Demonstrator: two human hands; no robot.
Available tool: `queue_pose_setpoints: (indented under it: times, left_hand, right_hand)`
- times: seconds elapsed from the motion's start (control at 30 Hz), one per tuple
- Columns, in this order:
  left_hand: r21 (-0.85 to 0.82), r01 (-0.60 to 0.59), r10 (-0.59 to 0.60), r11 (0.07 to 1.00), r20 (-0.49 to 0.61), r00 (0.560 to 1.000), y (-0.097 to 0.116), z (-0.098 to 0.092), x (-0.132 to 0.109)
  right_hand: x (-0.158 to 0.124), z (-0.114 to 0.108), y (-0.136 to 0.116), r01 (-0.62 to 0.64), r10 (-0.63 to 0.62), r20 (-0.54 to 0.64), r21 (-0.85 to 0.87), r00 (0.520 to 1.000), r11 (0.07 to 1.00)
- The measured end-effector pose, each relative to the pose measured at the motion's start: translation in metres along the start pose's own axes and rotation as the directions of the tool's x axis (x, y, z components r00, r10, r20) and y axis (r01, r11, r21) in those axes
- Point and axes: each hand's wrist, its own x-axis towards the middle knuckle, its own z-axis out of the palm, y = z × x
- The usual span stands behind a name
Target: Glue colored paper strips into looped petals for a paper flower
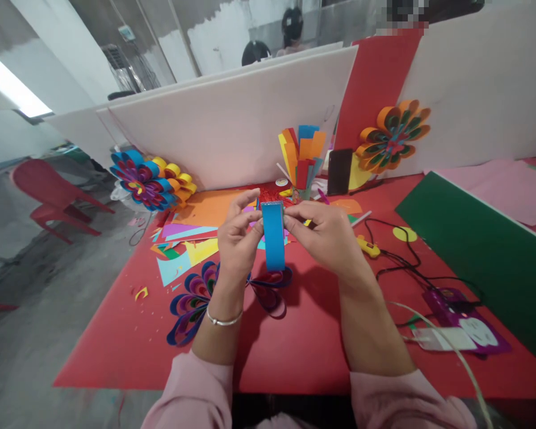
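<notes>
Blue paper strip point(274, 241) at frame centre, pinched by the fingertips of left hand point(239, 239) and right hand point(320, 234), could crease or spring loose under uneven pressure.

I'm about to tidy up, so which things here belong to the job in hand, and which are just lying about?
Likely part of the job:
blue paper strip, pinched by the left hand and right hand
looped paper petals below it
upright coloured strips

Probably just lying about:
dark phone-like slab
red chair
small yellow scrap
</notes>
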Motion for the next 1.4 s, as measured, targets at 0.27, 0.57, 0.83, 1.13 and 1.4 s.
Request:
queue_pose_setpoints:
  times: [0.27,0.57,0.83,1.13,1.4]
  left_hand:
    - [0.136,-0.089,0.091,0.987,-0.011,0.996,-0.005,-0.002,0.0]
    - [0.279,-0.192,0.209,0.941,-0.032,0.977,-0.008,-0.006,0.003]
    - [0.489,-0.277,0.353,0.827,-0.068,0.933,0.001,0.002,0.0]
    - [0.558,-0.314,0.4,0.768,-0.034,0.916,0.003,0.001,-0.002]
    - [0.526,-0.316,0.392,0.79,-0.036,0.919,0.006,0.003,-0.003]
  right_hand:
    - [0.002,0.0,0.003,-0.013,0.014,0.041,-0.004,0.999,1.0]
    - [0.0,-0.001,0.002,-0.052,0.048,0.133,0.033,0.99,0.998]
    - [-0.003,0.008,-0.006,-0.107,0.108,0.114,-0.011,0.988,0.994]
    - [-0.001,0.017,-0.009,-0.144,0.148,0.05,-0.087,0.988,0.986]
    - [-0.003,0.019,-0.009,-0.139,0.142,0.011,-0.114,0.99,0.984]
